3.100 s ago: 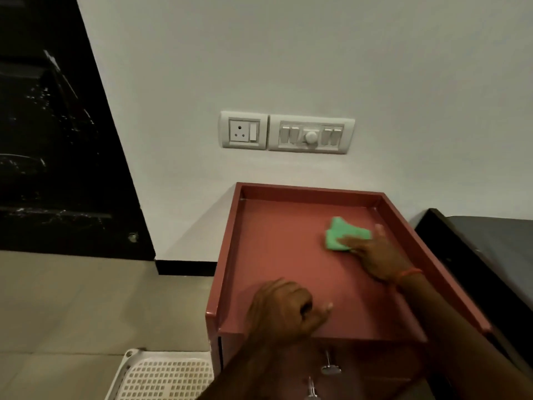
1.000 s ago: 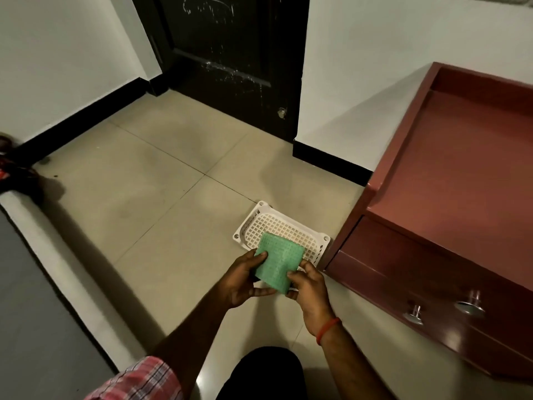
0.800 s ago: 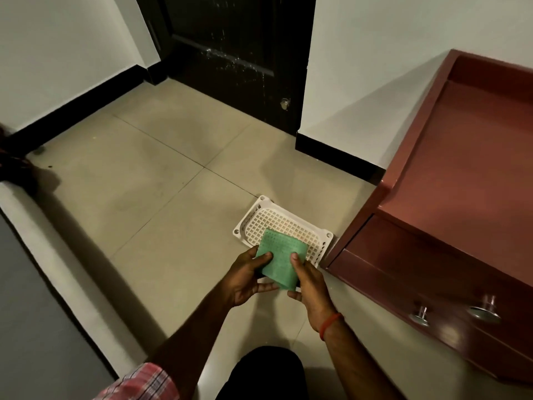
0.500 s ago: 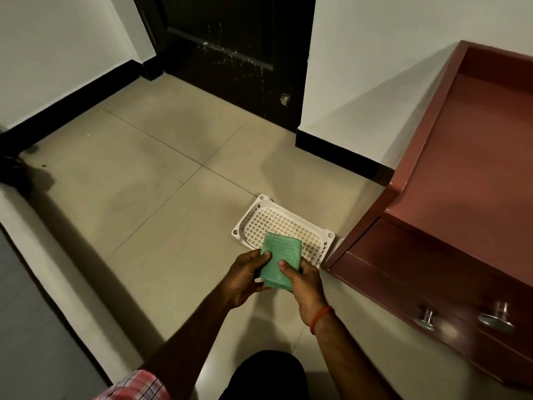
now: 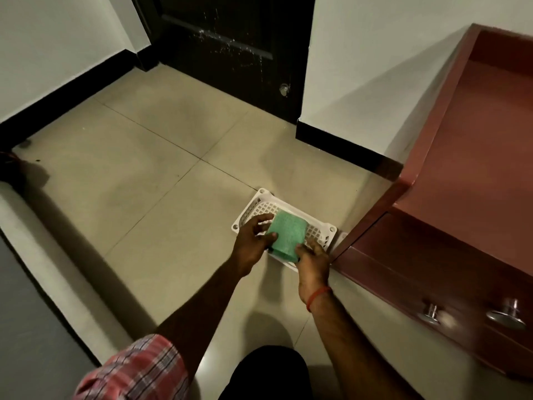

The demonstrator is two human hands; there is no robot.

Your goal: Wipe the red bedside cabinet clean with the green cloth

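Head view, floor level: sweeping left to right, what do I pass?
Left hand → green cloth held over the white basket → red bedside cabinet → its two drawer knobs, far right.

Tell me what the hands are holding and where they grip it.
Both hands hold the folded green cloth above the white basket: the left hand pinches its left edge, the right hand its lower right corner.

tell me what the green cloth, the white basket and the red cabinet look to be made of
Green cloth: soft textile, matte with a fine grainy weave, folded between the left hand and right hand.
White basket: moulded plastic, judging by its regular lattice holes.
Red bedside cabinet: probably painted or laminated wood, smooth with a satin sheen; metal-looking knobs.
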